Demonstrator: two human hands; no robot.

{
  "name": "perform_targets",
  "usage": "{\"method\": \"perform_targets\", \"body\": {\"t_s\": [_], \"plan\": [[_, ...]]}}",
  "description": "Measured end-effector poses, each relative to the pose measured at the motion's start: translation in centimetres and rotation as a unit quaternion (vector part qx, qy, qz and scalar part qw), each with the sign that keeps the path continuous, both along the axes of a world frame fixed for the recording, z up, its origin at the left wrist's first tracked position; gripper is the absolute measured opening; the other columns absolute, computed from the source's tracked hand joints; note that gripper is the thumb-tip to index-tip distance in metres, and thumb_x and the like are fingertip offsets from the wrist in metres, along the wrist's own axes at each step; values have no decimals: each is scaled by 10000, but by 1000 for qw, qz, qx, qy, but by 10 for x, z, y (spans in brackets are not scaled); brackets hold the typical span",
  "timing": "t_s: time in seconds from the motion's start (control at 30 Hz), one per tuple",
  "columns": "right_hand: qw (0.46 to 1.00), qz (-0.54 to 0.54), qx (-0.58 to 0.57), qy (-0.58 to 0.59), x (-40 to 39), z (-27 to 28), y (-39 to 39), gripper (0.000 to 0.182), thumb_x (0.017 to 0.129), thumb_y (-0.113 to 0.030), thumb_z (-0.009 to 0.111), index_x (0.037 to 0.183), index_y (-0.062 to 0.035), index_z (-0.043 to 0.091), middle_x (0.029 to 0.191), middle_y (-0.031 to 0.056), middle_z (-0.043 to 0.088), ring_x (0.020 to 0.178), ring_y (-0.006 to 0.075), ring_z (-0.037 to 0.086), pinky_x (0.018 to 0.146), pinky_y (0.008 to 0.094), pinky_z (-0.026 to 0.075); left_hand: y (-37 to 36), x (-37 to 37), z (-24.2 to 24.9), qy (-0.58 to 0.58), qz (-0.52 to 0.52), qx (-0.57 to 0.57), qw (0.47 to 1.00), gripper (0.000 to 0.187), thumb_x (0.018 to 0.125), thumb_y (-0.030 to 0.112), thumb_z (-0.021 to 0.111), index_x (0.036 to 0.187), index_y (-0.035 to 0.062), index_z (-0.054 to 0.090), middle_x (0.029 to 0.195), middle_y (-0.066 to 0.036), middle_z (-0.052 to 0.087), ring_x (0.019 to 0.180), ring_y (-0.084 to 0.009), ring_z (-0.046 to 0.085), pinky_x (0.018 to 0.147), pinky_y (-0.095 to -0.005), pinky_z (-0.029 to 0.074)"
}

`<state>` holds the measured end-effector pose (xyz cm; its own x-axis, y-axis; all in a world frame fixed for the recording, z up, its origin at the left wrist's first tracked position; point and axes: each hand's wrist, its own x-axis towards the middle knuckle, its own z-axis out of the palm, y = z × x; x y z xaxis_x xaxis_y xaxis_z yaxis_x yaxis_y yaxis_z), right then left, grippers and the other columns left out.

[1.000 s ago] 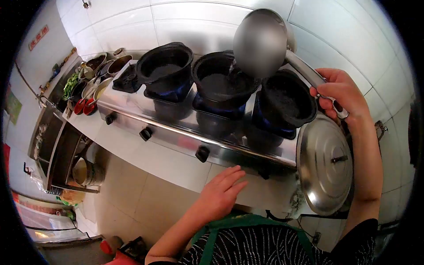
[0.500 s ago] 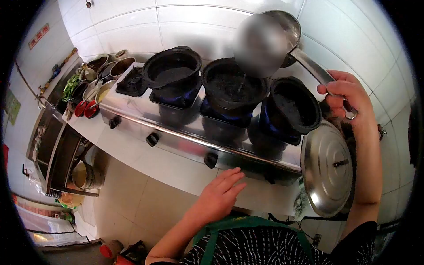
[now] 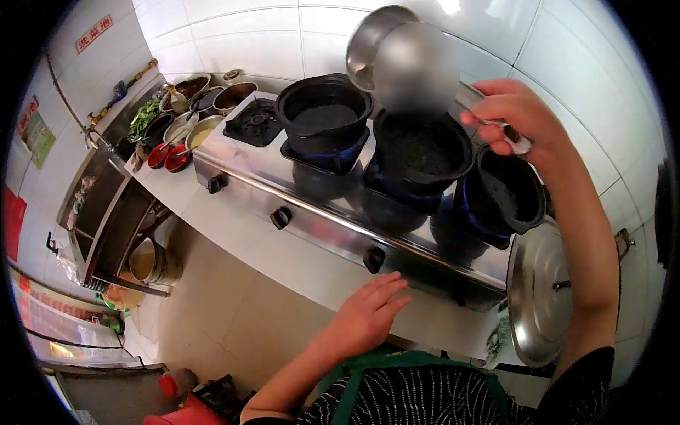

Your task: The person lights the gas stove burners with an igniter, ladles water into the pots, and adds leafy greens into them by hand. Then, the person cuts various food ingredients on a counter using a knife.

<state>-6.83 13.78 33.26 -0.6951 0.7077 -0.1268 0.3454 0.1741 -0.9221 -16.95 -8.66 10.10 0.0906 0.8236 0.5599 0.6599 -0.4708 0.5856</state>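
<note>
My right hand (image 3: 520, 117) grips the handle of a metal ladle (image 3: 379, 39). The ladle's bowl is partly covered by a blurred patch and hangs above the back of the middle black pot (image 3: 425, 152). Another black pot (image 3: 324, 117) sits on the burner to the left, and a third black pot (image 3: 504, 191) stands below my right hand. Blue flame shows under the pots. My left hand (image 3: 372, 315) hovers in front of the stove's front edge, fingers stretched out, holding nothing.
The steel stove (image 3: 322, 223) has black knobs along its front. A large metal lid (image 3: 538, 301) leans at its right end. At the left are bowls of ingredients (image 3: 202, 131), greens (image 3: 145, 119) and a sink (image 3: 106, 170). A bucket (image 3: 152, 262) stands below.
The view has shifted, so the stove and pots appear further right. My right hand has carried the ladle leftward relative to the pots. My left hand stays open near the stove's front.
</note>
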Motion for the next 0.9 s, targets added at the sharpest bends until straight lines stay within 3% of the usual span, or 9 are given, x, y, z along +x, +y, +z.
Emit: {"method": "perform_targets", "body": {"t_s": [0.03,0.17,0.23,0.37,0.6,0.67,0.73,0.83,0.9], "plan": [[999,-3,27,19,-11,-5,-3,122,704,-56,544,760,53,543,542,71,513,370,96,439,325,219,337,-1,-1,-1,-4,5,2,1000,369,624,-67,528,979,29,567,1138,-148,515,1093,-330,478,888,-414,427],[997,2,71,-34,-47,-26,4,144,699,-64,536,760,66,543,524,85,506,350,123,441,319,239,344,-6,-4,1,-4,13,-4,1000,366,624,-73,524,971,29,572,1127,-146,521,1085,-329,487,879,-408,435],[985,16,130,-114,-62,-33,2,356,725,-20,542,1067,74,508,497,39,458,346,88,394,317,224,288,-4,-2,-4,-8,18,-3,1000,376,623,-78,519,979,30,572,1123,-146,524,1090,-332,484,884,-408,432],[963,23,220,-155,-69,-34,6,411,726,-7,547,1125,63,479,500,50,458,347,95,397,325,235,298,-2,5,1,-8,7,-12,1000,385,624,-79,517,988,33,568,1128,-148,521,1096,-330,479,891,-407,427],[958,-106,239,117,37,13,-11,332,760,-60,564,1057,72,495,502,22,415,384,45,356,319,200,274,14,41,13,30,-50,-40,997,361,635,-70,532,977,37,567,1120,-145,528,1085,-322,488,880,-405,430],[963,-138,66,222,102,33,-15,202,761,-30,566,899,99,493,542,73,463,403,114,426,350,241,347,21,59,13,47,-79,-44,995,349,639,-68,533,970,37,567,1116,-145,530,1083,-322,488,880,-405,429],[940,-172,52,289,183,28,-11,287,813,-55,505,1060,87,468,591,10,402,419,26,317,312,175,269,32,78,13,60,-99,-33,993,324,646,-56,539,955,37,566,1102,-145,537,1074,-324,492,885,-406,424],[899,-165,-60,401,286,19,-48,213,836,-65,474,999,70,458,559,-20,386,389,35,297,320,162,267,50,117,19,70,-170,-36,982,321,644,-43,548,955,36,567,1105,-138,535,1080,-324,487,892,-409,418],[850,-219,-83,472,352,1,-84,260,851,-54,459,1061,84,390,708,21,419,443,26,302,320,146,265,59,154,24,91,-216,-29,972,319,646,-38,548,955,36,567,1113,-140,529,1081,-325,484,893,-412,416]]}}
